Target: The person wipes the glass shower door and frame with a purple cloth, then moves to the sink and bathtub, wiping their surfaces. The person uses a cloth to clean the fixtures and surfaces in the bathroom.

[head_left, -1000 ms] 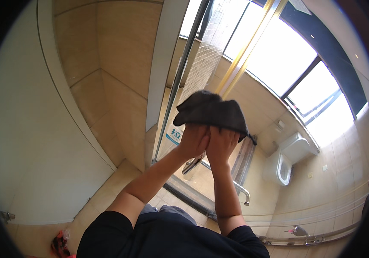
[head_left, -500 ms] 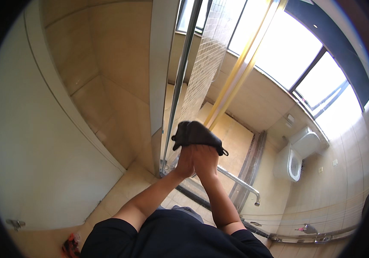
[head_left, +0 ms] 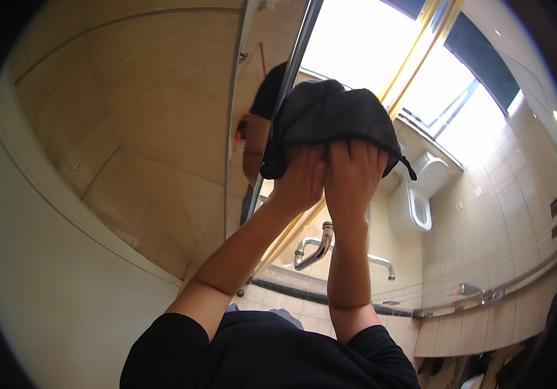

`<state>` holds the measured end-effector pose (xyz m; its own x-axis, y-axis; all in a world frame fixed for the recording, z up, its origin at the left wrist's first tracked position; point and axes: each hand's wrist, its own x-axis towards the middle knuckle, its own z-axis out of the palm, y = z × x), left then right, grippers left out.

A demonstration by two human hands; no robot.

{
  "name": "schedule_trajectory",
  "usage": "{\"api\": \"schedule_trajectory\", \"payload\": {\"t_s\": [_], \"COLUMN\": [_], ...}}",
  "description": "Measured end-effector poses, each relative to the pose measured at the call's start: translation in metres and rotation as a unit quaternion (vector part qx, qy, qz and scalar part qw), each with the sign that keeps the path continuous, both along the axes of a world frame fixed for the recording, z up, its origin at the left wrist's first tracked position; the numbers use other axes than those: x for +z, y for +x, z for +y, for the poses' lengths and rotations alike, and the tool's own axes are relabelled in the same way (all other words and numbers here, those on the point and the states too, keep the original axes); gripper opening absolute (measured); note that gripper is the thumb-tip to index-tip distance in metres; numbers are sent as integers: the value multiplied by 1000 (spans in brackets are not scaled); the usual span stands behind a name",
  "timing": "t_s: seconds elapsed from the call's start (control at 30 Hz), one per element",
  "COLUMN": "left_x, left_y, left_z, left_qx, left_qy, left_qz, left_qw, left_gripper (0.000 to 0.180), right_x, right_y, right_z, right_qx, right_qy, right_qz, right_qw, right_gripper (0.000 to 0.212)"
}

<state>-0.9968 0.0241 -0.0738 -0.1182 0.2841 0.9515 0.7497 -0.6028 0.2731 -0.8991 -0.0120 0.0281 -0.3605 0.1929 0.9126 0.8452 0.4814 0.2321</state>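
Observation:
Both my hands are raised side by side at a tall glass panel, holding a dark grey cloth [head_left: 340,117] with black edging and a small loop at one corner. My left hand [head_left: 299,174] is under the cloth's lower left part, close to the dark metal edge of the panel. My right hand [head_left: 354,172] touches the left one, its fingers running up beneath the cloth's hem. The cloth hides the fingertips of both hands. A chrome bar handle [head_left: 322,249] on the glass is below my hands.
A white toilet [head_left: 418,201] stands beyond the glass to the right, under a bright window [head_left: 369,45]. Beige tiled wall [head_left: 148,110] fills the left, beside a pale door [head_left: 38,279]. A mirror-like strip [head_left: 252,136] reflects an arm and dark sleeve.
Both hands and the cloth have risen up the glass, and the cloth looks larger and more spread. The view has shifted, bringing the chrome handle below my hands into sight.

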Motion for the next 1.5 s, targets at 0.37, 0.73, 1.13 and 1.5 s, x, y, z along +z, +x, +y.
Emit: {"api": "schedule_trajectory", "payload": {"t_s": [0.37, 0.73, 1.13, 1.5], "left_x": [-197, -213, -73, -204], "left_y": [-16, -43, -79, -79], "left_z": [-57, -89, -65, -90], "left_qx": [34, -195, -126, -225], "left_qy": [-183, -241, -96, -172], "left_qz": [202, 77, 88, 120], "left_qw": [961, 948, 983, 952], "left_gripper": [45, 57, 50, 51], "right_x": [-216, -272, -177, -250], "right_y": [-7, -23, -70, -51], "right_z": [-24, -43, 3, -47], "right_qx": [-75, 24, 398, 113], "right_qy": [-157, -353, -367, -308], "right_qz": [-48, 194, 396, 174], "right_qw": [984, 915, 742, 929], "right_gripper": [19, 43, 39, 33]}}
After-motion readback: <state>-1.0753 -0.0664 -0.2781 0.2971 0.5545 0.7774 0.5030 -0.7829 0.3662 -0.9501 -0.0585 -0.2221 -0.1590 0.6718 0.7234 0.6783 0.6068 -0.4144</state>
